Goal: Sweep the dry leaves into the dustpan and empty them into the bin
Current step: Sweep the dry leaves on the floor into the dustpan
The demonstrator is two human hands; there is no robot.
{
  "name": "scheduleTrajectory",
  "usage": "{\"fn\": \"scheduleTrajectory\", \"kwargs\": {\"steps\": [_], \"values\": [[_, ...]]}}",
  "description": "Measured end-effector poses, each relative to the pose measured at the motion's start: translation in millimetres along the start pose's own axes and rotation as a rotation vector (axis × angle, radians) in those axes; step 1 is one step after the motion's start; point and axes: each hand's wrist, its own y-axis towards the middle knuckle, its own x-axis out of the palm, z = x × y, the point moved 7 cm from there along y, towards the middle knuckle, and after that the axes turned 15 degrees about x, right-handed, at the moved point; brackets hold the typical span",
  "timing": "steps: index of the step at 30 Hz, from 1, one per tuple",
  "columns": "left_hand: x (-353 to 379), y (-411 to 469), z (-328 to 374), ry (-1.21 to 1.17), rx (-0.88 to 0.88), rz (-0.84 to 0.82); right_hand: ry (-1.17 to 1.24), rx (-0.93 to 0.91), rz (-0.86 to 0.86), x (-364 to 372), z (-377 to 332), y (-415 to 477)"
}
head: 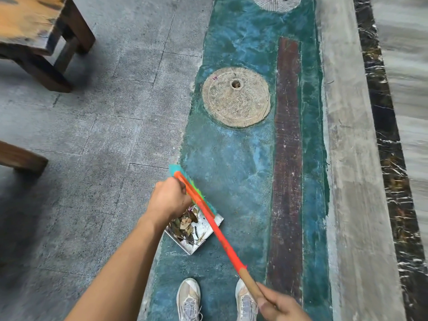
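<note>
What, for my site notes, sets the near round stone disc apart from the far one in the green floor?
The near stone disc lies whole in view, while the far stone disc is cut off by the picture's top edge. The near stone disc looks tan and fairly smooth; the far stone disc looks greyer, with straight grooves across its face. Both are round, show a small hole, and are set into the green floor.

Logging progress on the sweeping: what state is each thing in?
dustpan: partly filled with leaves
dry leaves: heaped in dustpan
broom: bristle head beside dustpan's far edge
left hand: fisted, apparently gripping dustpan's hidden handle
right hand: grips broom's wooden handle
</note>
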Motion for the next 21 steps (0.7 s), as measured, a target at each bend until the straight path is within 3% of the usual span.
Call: {"fn": "scheduleTrajectory", "kwargs": {"steps": [5, 10, 18, 21], "values": [[1.5, -5.1, 2.8, 0.005, 0.033, -0.03, 0.235, 0.108, 0.115, -38.6, 20.2, 2.0], [-1.8, -11.9, 2.9, -0.013, 0.001, -0.047, -0.123, 0.138, 0.403, -65.8, 7.5, 33.0], [-13.8, -22.8, 5.9, -0.001, 0.02, -0.067, -0.254, 0.19, 0.448, -71.3, -3.9, 53.2], [-13.6, -25.6, 6.0, 0.014, 0.027, -0.095, -0.238, 0.187, 0.364, -44.0, -5.5, 48.5]]}}
